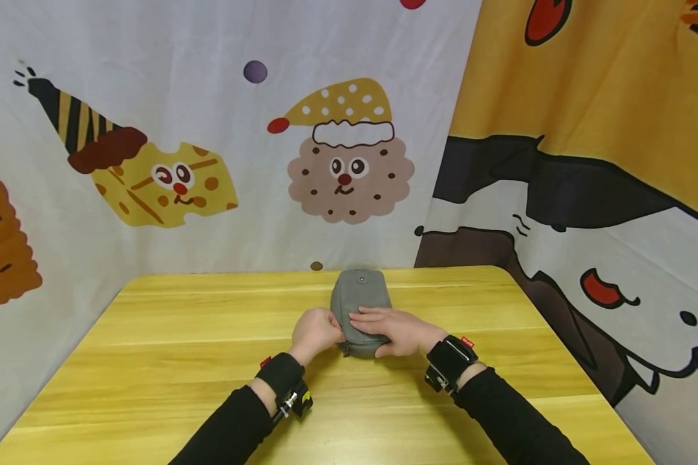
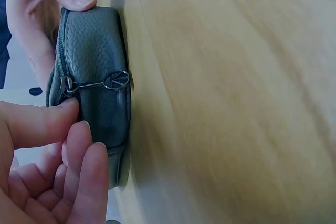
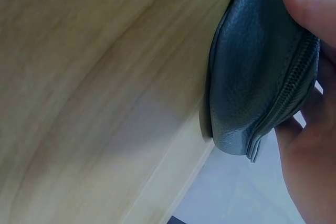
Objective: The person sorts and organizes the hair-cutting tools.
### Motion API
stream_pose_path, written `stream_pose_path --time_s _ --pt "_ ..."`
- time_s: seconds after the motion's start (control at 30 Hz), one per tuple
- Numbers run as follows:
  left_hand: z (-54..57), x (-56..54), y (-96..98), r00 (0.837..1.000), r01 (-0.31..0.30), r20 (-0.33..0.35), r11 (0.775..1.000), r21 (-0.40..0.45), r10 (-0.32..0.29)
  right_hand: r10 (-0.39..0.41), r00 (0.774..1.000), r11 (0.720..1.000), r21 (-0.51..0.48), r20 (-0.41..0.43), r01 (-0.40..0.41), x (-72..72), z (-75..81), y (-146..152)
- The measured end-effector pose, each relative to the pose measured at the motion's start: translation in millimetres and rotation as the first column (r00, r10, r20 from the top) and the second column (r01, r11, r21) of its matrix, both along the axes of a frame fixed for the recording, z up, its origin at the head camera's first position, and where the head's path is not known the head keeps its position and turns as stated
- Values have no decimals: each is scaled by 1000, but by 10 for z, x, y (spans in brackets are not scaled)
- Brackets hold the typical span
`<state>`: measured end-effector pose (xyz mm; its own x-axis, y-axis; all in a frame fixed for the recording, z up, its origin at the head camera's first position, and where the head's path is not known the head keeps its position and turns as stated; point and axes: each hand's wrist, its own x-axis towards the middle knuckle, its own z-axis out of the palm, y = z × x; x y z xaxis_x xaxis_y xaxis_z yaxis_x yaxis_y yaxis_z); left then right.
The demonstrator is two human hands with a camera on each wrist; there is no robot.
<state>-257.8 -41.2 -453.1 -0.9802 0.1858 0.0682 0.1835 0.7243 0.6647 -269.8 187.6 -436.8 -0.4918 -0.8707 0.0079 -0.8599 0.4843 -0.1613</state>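
Observation:
A grey pebbled-leather zip pouch (image 1: 360, 290) lies flat on the table, with a snap tab at its far end. My left hand (image 1: 317, 334) is at its near left corner, thumb and curled fingers pinching the pouch's edge just beside the zip slider (image 2: 68, 85). The metal zip pull (image 2: 115, 80), with a round end, hangs free across the pouch's front wall. My right hand (image 1: 398, 329) rests on the pouch's top with fingers stretched across it, its thumb (image 3: 307, 6) against the near side. In the right wrist view the zip teeth (image 3: 296, 66) run along the upper edge.
The pouch lies toward the far edge of the light wooden table (image 1: 209, 374). A cloth with cartoon prints (image 1: 349, 181) hangs right behind that edge, and a yellow printed cloth (image 1: 558, 90) hangs at the right. Both wrists wear black camera straps (image 1: 282, 374).

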Motion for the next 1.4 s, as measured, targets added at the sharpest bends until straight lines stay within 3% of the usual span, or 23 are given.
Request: stream_pose_path --time_s 0.33,1.13,1.4 --pt "-10 -24 -47 1000 12 27 998 59 -14 -23 1000 1000 -5 20 23 -3 2 0" --pt "0 25 -177 986 155 28 968 198 -164 -48 998 998 -36 50 50 7 -16 4" --pt "22 100 -203 990 137 -24 985 109 -135 -55 997 998 -33 49 56 18 -5 7"
